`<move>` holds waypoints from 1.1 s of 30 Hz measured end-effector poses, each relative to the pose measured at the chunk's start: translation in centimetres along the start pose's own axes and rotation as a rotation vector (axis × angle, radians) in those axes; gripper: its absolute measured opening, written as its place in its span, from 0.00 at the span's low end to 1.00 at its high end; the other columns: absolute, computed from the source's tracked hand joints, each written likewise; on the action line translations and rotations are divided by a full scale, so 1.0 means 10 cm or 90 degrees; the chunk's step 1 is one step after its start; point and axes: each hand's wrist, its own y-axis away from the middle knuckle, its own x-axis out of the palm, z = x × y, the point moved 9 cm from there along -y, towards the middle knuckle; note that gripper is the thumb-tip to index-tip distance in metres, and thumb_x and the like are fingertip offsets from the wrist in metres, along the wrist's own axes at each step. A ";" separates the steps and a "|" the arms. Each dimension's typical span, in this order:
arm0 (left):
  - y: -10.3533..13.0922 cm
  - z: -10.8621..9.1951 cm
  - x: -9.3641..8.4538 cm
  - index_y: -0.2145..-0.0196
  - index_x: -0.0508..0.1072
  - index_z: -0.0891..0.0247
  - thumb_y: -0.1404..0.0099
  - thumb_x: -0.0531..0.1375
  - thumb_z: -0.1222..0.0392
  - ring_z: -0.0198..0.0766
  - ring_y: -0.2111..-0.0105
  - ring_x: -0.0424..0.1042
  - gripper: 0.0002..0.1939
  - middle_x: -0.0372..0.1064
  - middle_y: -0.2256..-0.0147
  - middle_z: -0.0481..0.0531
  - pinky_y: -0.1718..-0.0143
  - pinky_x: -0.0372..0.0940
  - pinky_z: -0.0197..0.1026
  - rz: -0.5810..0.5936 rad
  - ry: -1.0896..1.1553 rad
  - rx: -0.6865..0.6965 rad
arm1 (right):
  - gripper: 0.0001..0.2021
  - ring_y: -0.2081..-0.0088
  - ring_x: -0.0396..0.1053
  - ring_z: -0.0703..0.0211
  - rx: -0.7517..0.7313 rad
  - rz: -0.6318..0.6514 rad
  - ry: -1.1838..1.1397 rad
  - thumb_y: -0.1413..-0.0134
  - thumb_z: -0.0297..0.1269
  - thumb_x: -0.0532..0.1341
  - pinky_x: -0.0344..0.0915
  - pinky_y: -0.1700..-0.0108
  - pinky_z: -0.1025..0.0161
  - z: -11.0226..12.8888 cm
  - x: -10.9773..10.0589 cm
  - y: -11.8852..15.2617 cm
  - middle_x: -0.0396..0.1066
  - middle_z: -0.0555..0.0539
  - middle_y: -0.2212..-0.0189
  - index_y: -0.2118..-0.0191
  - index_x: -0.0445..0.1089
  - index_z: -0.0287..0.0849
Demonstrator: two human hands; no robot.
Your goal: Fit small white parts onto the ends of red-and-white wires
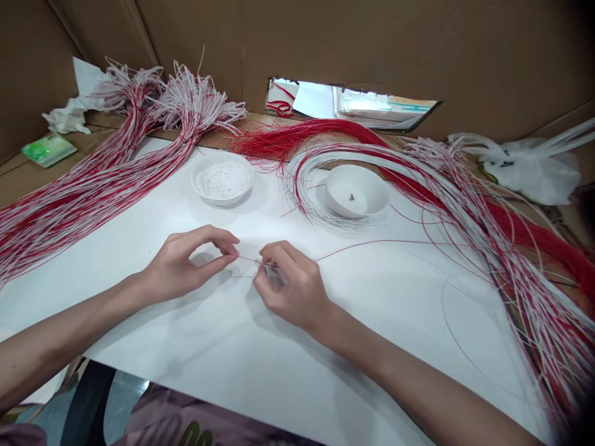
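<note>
We've got our left hand in a pinch, thumb and fingertips nearly closed on a thin red strand, with a rounded gap behind the pinch. Our right hand sits just beside it, fingers curled in toward the thumb and pretty much closed on the same strand. So there's a short, straight bit stretched between our two hands, just above the white sheet, and past our right hand it arcs off toward the right-hand bundle of red and white strands.

Beyond our left hand there's a white bowl full of small white bits, too tiny for us to make out. The other white bowl, off beyond our right hand, has one little dark speck in it, and a bunch of white strands curls around its left side. Farther back we have an all-red bundle, plus a big red-and-white bundle over on the left, near a green packet. Brown cardboard walls in the back.
</note>
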 end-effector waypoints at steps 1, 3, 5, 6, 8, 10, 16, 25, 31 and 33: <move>-0.01 0.02 -0.02 0.55 0.70 0.60 0.37 0.63 0.65 0.34 0.65 0.76 0.12 0.76 0.65 0.48 0.58 0.70 0.38 -0.003 0.002 -0.013 | 0.06 0.74 0.64 0.64 0.017 -0.002 -0.004 0.52 0.23 0.55 0.60 0.73 0.66 -0.03 0.00 -0.01 0.67 0.50 0.74 0.69 0.64 0.42; -0.02 0.05 -0.06 0.56 0.71 0.61 0.37 0.63 0.64 0.35 0.65 0.76 0.11 0.76 0.65 0.49 0.58 0.70 0.38 -0.006 0.008 -0.030 | 0.08 0.74 0.62 0.63 0.041 -0.006 -0.013 0.53 0.22 0.53 0.60 0.72 0.65 -0.08 -0.01 -0.01 0.66 0.50 0.75 0.69 0.63 0.42; -0.02 0.05 -0.07 0.56 0.71 0.61 0.37 0.63 0.65 0.34 0.65 0.76 0.11 0.76 0.65 0.49 0.58 0.70 0.38 -0.004 0.013 -0.035 | 0.10 0.74 0.61 0.63 0.059 -0.003 -0.024 0.52 0.21 0.52 0.59 0.71 0.65 -0.11 -0.02 -0.01 0.66 0.50 0.74 0.68 0.64 0.42; -0.02 0.05 -0.08 0.57 0.71 0.61 0.37 0.63 0.65 0.34 0.65 0.76 0.11 0.76 0.65 0.49 0.58 0.70 0.38 -0.003 0.015 -0.036 | 0.11 0.74 0.61 0.63 0.063 0.002 -0.028 0.52 0.20 0.51 0.60 0.71 0.65 -0.12 -0.01 -0.01 0.66 0.50 0.74 0.67 0.64 0.42; -0.02 0.04 -0.06 0.57 0.71 0.61 0.37 0.63 0.65 0.34 0.66 0.76 0.10 0.76 0.65 0.49 0.59 0.70 0.37 0.003 0.014 -0.036 | 0.12 0.72 0.64 0.63 0.048 0.016 -0.030 0.51 0.20 0.51 0.62 0.69 0.64 -0.10 0.01 -0.01 0.68 0.49 0.72 0.64 0.65 0.41; -0.02 0.05 -0.04 0.58 0.72 0.61 0.37 0.62 0.64 0.34 0.65 0.76 0.08 0.76 0.65 0.49 0.58 0.70 0.38 0.008 0.011 -0.038 | 0.11 0.68 0.67 0.61 0.002 0.023 -0.027 0.48 0.21 0.53 0.64 0.65 0.63 -0.03 0.02 -0.01 0.70 0.48 0.69 0.61 0.66 0.40; -0.05 -0.03 0.00 0.57 0.72 0.60 0.36 0.62 0.63 0.37 0.60 0.74 0.08 0.75 0.61 0.50 0.55 0.68 0.40 0.080 -0.048 0.030 | 0.07 0.69 0.66 0.64 -0.060 0.065 -0.069 0.37 0.25 0.54 0.65 0.66 0.65 0.05 0.11 0.01 0.70 0.49 0.69 0.61 0.67 0.41; -0.06 0.06 -0.01 0.62 0.78 0.59 0.35 0.60 0.61 0.41 0.58 0.64 0.06 0.69 0.60 0.55 0.56 0.64 0.43 0.231 -0.171 0.114 | 0.08 0.72 0.61 0.66 0.004 0.081 -0.091 0.37 0.25 0.51 0.61 0.72 0.68 -0.04 0.13 0.00 0.65 0.48 0.69 0.60 0.66 0.39; -0.04 0.09 0.07 0.62 0.79 0.56 0.33 0.60 0.59 0.40 0.60 0.63 0.07 0.68 0.62 0.54 0.58 0.64 0.43 0.249 -0.146 0.131 | 0.06 0.75 0.59 0.68 -0.018 0.055 -0.074 0.38 0.26 0.55 0.59 0.74 0.68 -0.01 0.09 0.00 0.65 0.50 0.71 0.64 0.67 0.40; -0.04 0.08 0.09 0.63 0.79 0.57 0.33 0.59 0.60 0.40 0.61 0.63 0.08 0.68 0.62 0.54 0.58 0.64 0.42 0.253 -0.140 0.126 | 0.05 0.76 0.58 0.68 -0.028 0.046 -0.072 0.39 0.26 0.56 0.58 0.75 0.68 0.01 0.07 0.00 0.65 0.50 0.72 0.65 0.67 0.40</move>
